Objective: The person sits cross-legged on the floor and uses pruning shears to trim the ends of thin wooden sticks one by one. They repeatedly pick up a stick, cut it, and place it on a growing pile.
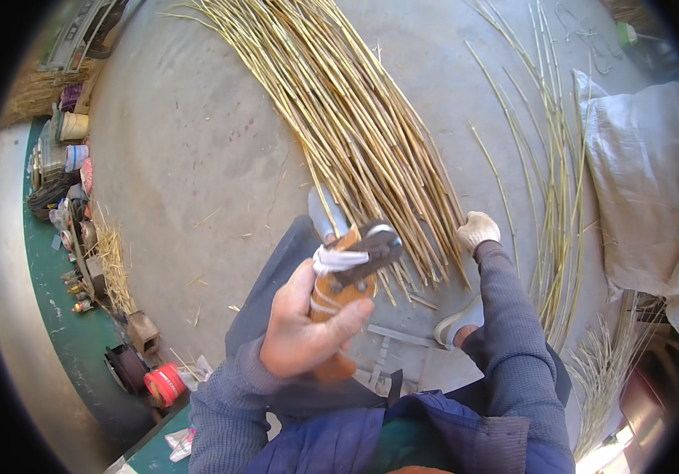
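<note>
Left hand (pixel 296 324), head view — bare, wrapped round orange-handled tool (pixel 345 291) with dark metal head (pixel 379 251) and white binding (pixel 331 259), in front of body. Right hand (pixel 479 230), in pale glove, at right edge of stalk bundle (pixel 347 134); cannot tell whether fingers grip. Bundle lies on grey floor (pixel 189 150), lower ends near 2 pale shoes (pixel 451 324). Thinner green stalks (pixel 551 201) farther right — beside pale sack (pixel 647 174).
</note>
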The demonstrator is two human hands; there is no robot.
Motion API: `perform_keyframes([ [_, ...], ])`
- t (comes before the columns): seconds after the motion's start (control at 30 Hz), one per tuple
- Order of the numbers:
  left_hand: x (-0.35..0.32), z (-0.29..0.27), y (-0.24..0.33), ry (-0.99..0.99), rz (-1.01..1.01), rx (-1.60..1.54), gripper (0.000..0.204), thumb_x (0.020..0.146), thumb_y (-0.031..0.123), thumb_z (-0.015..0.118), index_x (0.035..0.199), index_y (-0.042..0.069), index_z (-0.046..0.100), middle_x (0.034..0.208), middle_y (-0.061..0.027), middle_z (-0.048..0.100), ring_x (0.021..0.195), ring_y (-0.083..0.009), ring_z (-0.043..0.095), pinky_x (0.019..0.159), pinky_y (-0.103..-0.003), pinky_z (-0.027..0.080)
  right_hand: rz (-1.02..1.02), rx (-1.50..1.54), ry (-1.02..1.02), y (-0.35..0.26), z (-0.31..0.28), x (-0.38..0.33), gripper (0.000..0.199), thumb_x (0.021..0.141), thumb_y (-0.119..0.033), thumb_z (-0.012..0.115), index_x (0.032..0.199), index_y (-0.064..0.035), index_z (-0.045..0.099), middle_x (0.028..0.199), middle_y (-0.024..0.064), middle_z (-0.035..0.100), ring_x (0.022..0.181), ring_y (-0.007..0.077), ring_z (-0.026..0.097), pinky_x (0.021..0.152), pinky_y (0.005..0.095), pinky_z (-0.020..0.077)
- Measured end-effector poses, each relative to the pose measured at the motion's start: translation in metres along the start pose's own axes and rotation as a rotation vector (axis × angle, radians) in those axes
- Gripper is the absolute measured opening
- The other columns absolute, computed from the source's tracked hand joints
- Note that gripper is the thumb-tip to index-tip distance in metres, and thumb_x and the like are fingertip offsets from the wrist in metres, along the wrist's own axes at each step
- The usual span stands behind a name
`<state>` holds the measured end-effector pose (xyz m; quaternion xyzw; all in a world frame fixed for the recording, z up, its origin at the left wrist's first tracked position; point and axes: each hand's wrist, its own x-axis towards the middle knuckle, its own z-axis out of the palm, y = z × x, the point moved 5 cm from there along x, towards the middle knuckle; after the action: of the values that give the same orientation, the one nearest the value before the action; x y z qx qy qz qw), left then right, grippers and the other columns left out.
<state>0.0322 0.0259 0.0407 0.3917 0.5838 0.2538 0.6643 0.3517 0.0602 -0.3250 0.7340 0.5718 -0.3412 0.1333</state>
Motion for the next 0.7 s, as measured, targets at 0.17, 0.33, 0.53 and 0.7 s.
perform_keyframes([
  [0.17,0.002,-0.003,0.005,0.035,0.148,0.011,0.046,0.102,0.012,0.071,0.139,-0.006,0.050,0.085,-0.0040,0.064,0.056,-0.0074,0.059,0.050,-0.024,0.050,-0.155,0.383,-0.230,-0.013,-0.078,-0.069,0.040,0.089,-0.025,0.064,0.119,-0.0008,0.073,0.092,0.0151,0.075,0.080,0.0249,0.073,0.077,0.0376,0.0586],
  [0.33,0.014,-0.014,0.003,0.079,0.271,-0.003,0.031,0.101,0.019,0.074,0.116,-0.003,0.058,0.080,-0.0027,0.065,0.055,-0.0070,0.060,0.048,-0.024,0.051,-0.209,0.711,-0.336,-0.058,-0.185,-0.204,0.049,0.092,-0.026,0.066,0.132,0.0029,0.067,0.083,0.0053,0.068,0.070,0.0124,0.066,0.065,0.0270,0.0563],
  [0.53,0.020,-0.019,-0.003,0.084,0.386,-0.106,0.029,0.102,0.020,0.073,0.113,-0.003,0.058,0.075,-0.0033,0.062,0.051,-0.0092,0.059,0.045,-0.026,0.051,-0.278,1.357,-0.648,-0.022,-0.181,-0.372,0.044,0.095,-0.009,0.074,0.132,0.0089,0.059,0.089,0.0149,0.075,0.071,0.0239,0.075,0.068,0.0324,0.0635],
  [0.7,0.031,-0.020,-0.016,0.141,0.405,-0.038,0.027,0.102,0.021,0.074,0.105,0.001,0.057,0.069,-0.0035,0.061,0.047,-0.0108,0.057,0.042,-0.028,0.049,-0.144,1.634,-0.501,-0.058,-0.142,-0.407,0.041,0.111,-0.027,0.057,0.136,0.0050,0.060,0.068,0.0032,0.060,0.051,0.0119,0.054,0.049,0.0259,0.0468],
])
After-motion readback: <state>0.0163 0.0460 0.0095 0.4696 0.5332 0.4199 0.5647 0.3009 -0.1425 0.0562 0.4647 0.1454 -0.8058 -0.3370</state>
